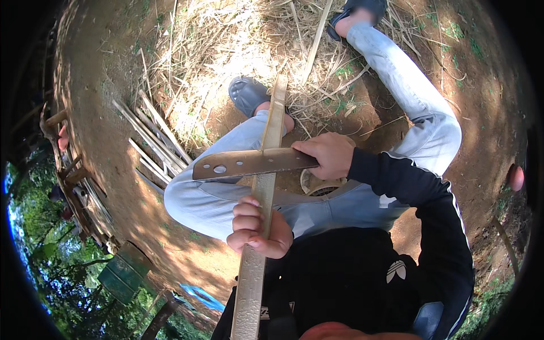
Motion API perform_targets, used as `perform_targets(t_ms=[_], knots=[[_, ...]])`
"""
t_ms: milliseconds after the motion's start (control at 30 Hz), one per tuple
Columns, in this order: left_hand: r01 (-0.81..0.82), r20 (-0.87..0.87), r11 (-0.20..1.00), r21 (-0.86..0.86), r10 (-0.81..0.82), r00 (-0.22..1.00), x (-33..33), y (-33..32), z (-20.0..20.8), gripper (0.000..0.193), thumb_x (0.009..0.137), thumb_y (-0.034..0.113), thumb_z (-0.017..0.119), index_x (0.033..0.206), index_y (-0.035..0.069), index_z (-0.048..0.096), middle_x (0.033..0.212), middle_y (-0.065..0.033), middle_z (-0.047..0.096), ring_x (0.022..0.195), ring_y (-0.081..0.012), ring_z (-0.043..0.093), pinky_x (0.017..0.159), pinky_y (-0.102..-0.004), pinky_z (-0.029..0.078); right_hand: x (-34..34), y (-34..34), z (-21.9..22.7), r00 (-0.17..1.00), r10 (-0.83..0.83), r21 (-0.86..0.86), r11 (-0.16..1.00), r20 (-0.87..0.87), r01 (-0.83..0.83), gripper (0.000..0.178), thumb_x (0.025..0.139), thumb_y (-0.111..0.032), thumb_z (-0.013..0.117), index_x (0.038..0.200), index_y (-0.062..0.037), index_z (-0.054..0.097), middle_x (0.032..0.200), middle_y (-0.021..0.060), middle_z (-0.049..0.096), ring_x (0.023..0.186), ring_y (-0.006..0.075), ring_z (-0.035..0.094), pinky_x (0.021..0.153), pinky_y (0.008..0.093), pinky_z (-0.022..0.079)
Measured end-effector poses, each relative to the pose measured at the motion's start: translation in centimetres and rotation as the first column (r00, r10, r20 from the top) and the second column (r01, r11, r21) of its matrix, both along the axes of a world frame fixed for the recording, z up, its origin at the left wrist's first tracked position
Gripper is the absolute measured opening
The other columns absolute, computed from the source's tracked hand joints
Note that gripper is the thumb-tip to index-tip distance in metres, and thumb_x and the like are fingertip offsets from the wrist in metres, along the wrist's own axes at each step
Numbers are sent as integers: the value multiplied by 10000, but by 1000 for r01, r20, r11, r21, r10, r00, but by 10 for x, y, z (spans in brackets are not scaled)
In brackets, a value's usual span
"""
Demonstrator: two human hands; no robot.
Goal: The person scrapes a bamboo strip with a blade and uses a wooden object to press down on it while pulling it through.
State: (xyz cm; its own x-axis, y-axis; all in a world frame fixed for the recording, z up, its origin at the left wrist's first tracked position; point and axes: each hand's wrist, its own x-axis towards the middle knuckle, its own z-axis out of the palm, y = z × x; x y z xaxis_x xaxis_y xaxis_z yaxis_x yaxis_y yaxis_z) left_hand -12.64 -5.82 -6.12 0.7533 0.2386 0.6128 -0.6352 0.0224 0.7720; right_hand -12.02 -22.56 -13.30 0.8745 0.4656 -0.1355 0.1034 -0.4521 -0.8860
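My left hand is closed around a long, pale split bamboo strip. The strip runs from beside my body, up over my lap, toward the ground by my left foot. In my right hand is a broad, dark metal machete blade with several round holes near its far end. It lies crosswise over the strip, above my left hand, and appears to touch it. My right fist hides the handle end. Below the right hand, a round, pale object shows partly between my legs.
Thin shavings cover the ground ahead, around my feet. Several split strips lie to the left of my left knee. Farther left are a wood pile, a green box-like object and a blue item.
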Motion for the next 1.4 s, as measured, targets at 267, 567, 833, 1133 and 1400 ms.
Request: perform_targets(t_ms=[267,567,833,1133,1400], knots=[[29,15,999,-16,-29,999,-1,0,-3,253,941,208,510,780,110,341,639,9,270,622,-137,292,670,-344,330,2,-5,-33,996,-92,27,995,5,92,435,693,-218,670,1100,-90,586,766,151,650,734,368,646,655,461,522],[65,37,998,29,-66,997,2,2,-1,240,949,221,498,801,107,348,646,7,284,610,-135,282,660,-346,334,8,1,-23,993,-57,-51,997,-107,52,482,725,-184,684,1163,-17,574,866,162,660,792,358,648,675,446,522],[95,47,995,33,-97,994,2,2,-4,225,952,215,487,805,109,354,651,15,286,612,-124,306,672,-337,353,10,-11,-19,994,-15,-54,998,-109,9,496,722,-183,680,1178,-24,565,856,171,658,793,361,648,698,441,518],[161,94,986,49,-165,982,7,1,-6,232,937,224,498,804,100,353,632,5,291,603,-133,303,642,-342,346,24,-7,-39,989,-115,-110,988,-90,105,369,762,-169,655,1105,-54,581,803,167,642,749,376,638,659,447,513],[193,82,980,45,-196,977,6,-3,-10,240,947,238,496,811,104,351,624,7,296,593,-126,292,643,-341,344,22,-7,-43,974,-193,-24,981,-122,191,437,767,-224,626,1162,-44,570,771,176,651,710,375,641,663,474,516]])
